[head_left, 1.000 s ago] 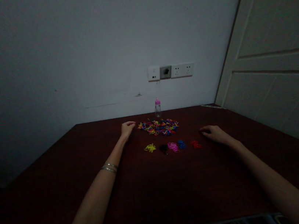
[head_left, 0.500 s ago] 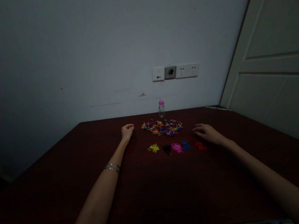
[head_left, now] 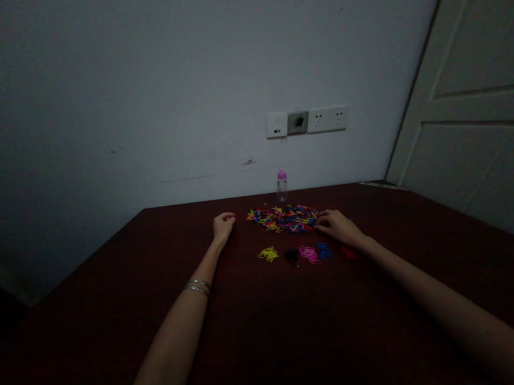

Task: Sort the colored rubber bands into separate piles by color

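A wide mixed pile of small coloured bands lies toward the back of the dark table. My right hand is at the pile's right edge, fingers apart, with nothing visible held. Left of the pile, my left hand rests on the table with its fingers curled; whether anything is in them is too small to tell. In front of the pile lie small heaps: yellow, black, pink, blue and red, the red one partly beside my right wrist.
Behind the pile stands a clear bottle with a pink top. The dark red table reaches back to a pale wall with a row of sockets. A white panelled door is at the right.
My right hand has moved left, from above the red heap to the right edge of the mixed pile. My left hand keeps its place beside the pile. The view has shifted slightly.
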The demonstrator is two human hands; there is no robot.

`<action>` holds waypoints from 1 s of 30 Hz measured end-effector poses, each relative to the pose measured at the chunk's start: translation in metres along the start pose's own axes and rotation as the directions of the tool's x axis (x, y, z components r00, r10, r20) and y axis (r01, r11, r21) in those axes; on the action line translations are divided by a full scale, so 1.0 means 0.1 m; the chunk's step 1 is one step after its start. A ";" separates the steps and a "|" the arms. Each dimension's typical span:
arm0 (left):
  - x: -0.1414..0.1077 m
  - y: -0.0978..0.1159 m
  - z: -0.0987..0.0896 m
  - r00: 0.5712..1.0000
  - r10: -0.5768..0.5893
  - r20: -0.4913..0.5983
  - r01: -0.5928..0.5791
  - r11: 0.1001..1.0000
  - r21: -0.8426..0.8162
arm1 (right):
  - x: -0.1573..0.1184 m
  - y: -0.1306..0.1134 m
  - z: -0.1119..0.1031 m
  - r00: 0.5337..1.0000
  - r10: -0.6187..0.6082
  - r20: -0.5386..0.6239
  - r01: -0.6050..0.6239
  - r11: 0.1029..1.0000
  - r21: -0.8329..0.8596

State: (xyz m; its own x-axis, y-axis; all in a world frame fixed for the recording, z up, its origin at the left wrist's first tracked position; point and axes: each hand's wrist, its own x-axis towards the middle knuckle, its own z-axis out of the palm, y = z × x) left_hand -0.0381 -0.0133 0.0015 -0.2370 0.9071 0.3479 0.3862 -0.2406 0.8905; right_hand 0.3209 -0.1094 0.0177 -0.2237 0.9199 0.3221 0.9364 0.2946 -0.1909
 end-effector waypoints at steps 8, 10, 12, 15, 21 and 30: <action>-0.02 0.01 0.00 1.000 0.011 -0.004 -0.011 1.000 0.002 | 0.02 -0.06 0.02 1.000 0.001 -0.019 -0.002 1.000 -0.017; -0.01 0.01 -0.01 1.000 0.017 0.001 -0.017 1.000 0.014 | 0.03 -0.07 0.03 1.000 0.001 -0.023 -0.002 1.000 -0.019; -0.01 0.00 -0.01 1.000 0.018 0.005 -0.018 1.000 0.024 | 0.03 -0.07 0.05 1.000 -0.006 -0.027 0.006 1.000 -0.020; 0.00 -0.01 -0.01 1.000 0.025 0.010 -0.025 0.999 0.033 | 0.03 -0.08 0.07 0.999 -0.023 -0.046 0.022 1.000 -0.014; 0.00 -0.01 0.00 1.000 -0.002 0.019 0.001 0.999 0.034 | 0.00 -0.11 0.09 0.995 -0.035 -0.099 0.031 0.999 -0.038; 0.01 -0.03 0.00 1.000 0.019 0.025 -0.019 1.000 0.006 | 0.00 -0.10 0.09 0.990 -0.039 -0.139 0.038 0.999 -0.004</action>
State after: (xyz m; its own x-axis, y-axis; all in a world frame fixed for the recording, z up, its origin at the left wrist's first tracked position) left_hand -0.0398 -0.0118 -0.0005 -0.2074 0.9106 0.3574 0.3958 -0.2560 0.8819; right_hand 0.3091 -0.1098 0.0109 -0.2200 0.8630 0.4547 0.9280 0.3288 -0.1751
